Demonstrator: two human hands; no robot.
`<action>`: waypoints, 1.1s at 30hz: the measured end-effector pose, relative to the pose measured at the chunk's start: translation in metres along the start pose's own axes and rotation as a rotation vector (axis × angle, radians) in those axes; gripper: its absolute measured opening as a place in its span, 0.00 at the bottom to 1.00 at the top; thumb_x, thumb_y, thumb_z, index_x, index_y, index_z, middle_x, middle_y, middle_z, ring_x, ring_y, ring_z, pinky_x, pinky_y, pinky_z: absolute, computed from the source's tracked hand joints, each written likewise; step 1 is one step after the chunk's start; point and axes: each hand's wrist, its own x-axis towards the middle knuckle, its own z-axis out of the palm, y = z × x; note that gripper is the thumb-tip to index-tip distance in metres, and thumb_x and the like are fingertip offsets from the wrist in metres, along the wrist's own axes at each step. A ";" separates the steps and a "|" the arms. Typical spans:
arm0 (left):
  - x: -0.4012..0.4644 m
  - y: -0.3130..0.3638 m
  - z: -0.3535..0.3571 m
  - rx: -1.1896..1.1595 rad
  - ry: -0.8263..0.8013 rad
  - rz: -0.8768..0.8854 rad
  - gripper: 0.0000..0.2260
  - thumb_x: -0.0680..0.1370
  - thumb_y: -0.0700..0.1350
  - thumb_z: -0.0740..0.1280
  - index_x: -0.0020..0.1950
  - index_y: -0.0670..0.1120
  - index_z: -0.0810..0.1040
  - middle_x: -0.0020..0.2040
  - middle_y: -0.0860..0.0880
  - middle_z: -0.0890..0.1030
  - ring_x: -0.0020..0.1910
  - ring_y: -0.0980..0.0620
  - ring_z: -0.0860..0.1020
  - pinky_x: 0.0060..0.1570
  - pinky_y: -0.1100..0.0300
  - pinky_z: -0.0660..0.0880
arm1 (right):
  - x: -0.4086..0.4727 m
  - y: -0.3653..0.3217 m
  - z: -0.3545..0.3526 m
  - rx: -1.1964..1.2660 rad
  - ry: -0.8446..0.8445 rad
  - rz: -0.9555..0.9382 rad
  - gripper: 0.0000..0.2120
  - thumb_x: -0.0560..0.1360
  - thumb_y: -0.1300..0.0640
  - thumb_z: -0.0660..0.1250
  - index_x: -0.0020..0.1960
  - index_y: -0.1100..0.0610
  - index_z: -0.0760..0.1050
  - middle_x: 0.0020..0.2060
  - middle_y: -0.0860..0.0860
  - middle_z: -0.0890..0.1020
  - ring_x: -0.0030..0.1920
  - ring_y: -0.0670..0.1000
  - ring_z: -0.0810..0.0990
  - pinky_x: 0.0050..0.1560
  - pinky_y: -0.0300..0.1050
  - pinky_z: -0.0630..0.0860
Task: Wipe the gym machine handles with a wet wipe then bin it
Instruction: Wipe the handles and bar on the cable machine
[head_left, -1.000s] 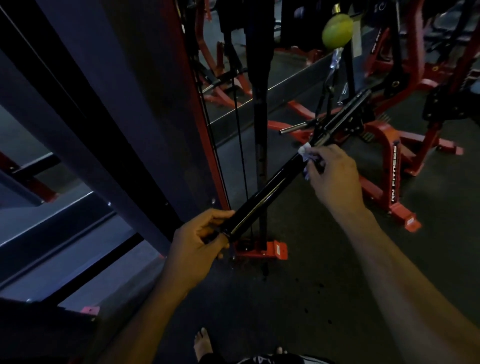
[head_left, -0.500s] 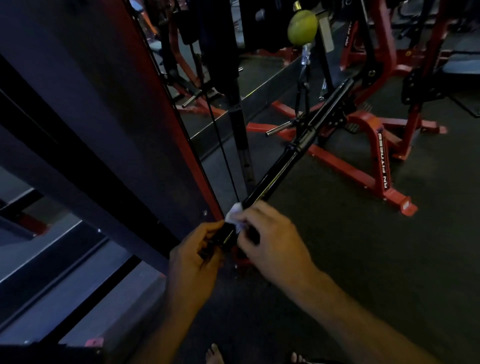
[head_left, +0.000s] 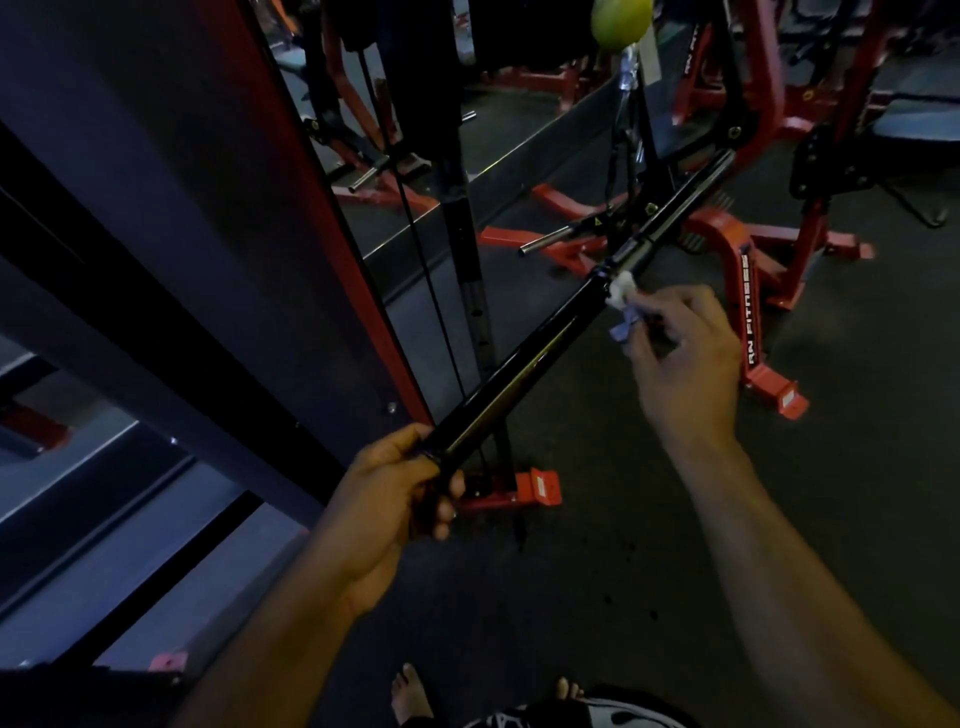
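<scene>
Wiping of the bar (head_left: 524, 364) is the step in hand, as we are judging it. We are gripping the near end with the left hand (head_left: 387, 499), fingers clenched round it, and this is keeping the bar steady. We are pinching the wipe (head_left: 623, 296) in the fingertips (head_left: 652, 312) of the right hand (head_left: 685, 358). The wipe is bunched and is projecting past those fingertips; it is touching the bar's right side, near the collar at mid-length. For good coverage, we are advising firm contact, the wipe wrapped further round the bar, and long strokes along the whole grip. No bin is showing, so disposal is not yet possible from here.
</scene>
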 end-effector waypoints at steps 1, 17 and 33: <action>0.000 -0.001 0.002 -0.037 -0.016 -0.035 0.13 0.84 0.34 0.57 0.64 0.41 0.76 0.34 0.44 0.76 0.26 0.53 0.70 0.22 0.62 0.68 | 0.005 0.002 0.005 0.035 -0.011 0.016 0.12 0.76 0.65 0.69 0.59 0.61 0.79 0.56 0.50 0.74 0.52 0.32 0.73 0.54 0.23 0.71; 0.006 -0.007 0.005 0.096 -0.009 -0.046 0.17 0.84 0.34 0.56 0.59 0.45 0.83 0.31 0.49 0.73 0.27 0.56 0.67 0.23 0.65 0.60 | -0.066 -0.057 0.045 0.376 -0.171 -0.009 0.10 0.76 0.68 0.70 0.57 0.62 0.81 0.54 0.50 0.79 0.55 0.46 0.81 0.53 0.48 0.82; 0.003 0.000 0.005 0.203 0.065 0.215 0.12 0.85 0.43 0.61 0.62 0.55 0.80 0.47 0.49 0.82 0.36 0.54 0.78 0.30 0.59 0.75 | 0.016 -0.028 0.010 -0.117 -0.189 -0.025 0.21 0.76 0.63 0.69 0.68 0.57 0.75 0.59 0.50 0.73 0.57 0.38 0.70 0.58 0.27 0.70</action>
